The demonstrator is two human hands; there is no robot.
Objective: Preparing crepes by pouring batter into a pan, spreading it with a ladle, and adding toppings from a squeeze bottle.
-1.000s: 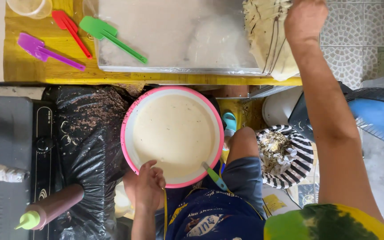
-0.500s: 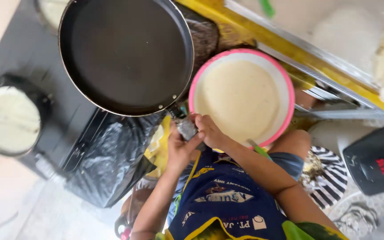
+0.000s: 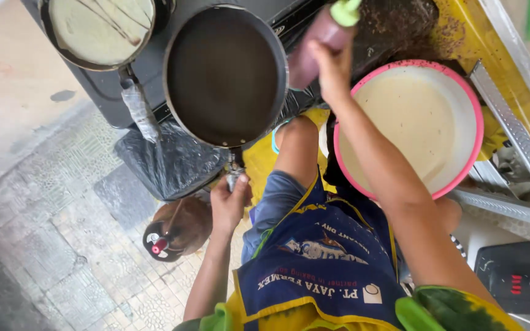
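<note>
My left hand (image 3: 230, 201) grips the handle of a dark, empty frying pan (image 3: 225, 76) that sits on a black stove (image 3: 154, 73). Raised at the pan's right edge, my right hand (image 3: 334, 68) is closed around a brownish squeeze bottle (image 3: 314, 43) with a green cap. A pink-rimmed bowl (image 3: 473, 104) full of pale batter sits just to the right, under my right forearm. On the stove's far left is a second pan (image 3: 99, 27) holding a thin pale crepe.
Black plastic sheeting (image 3: 167, 162) hangs below the stove. A sandalled foot (image 3: 176, 230) rests on the patterned tile floor (image 3: 62, 245). A metal rail (image 3: 516, 129) and yellow surface run behind the bowl. A black box (image 3: 519, 279) is at the lower right.
The view swung left over the stove. My right hand left the bowl's edge and now holds the squeeze bottle beside the pan. My left hand stays on the pan handle.
</note>
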